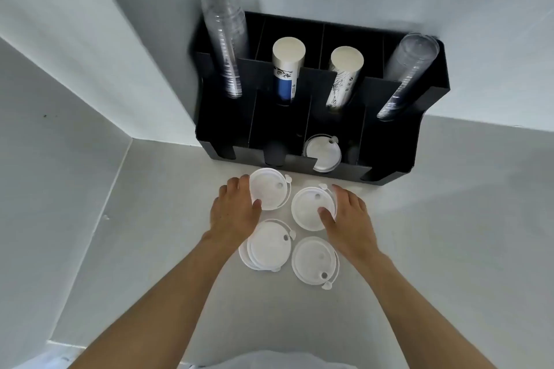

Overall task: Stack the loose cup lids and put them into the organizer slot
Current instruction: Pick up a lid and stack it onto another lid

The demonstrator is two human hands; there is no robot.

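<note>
In front of the black organizer (pixel 317 117) I count four groups of white lids on the counter (pixel 150 219). My left hand (pixel 233 210) curls around the far-left lid (pixel 268 189), fingers on its rim and thumb on top. My right hand (pixel 349 213) grips the far-right lid (pixel 311 208) the same way. Nearer me lie a small fanned stack (pixel 268 249) (I cannot tell how many) and a single lid (pixel 314 260). One slot of the organizer already holds lids (pixel 322 153). Behind stand four cup stacks: two clear (pixel 227 48), two paper (pixel 286 69).
</note>
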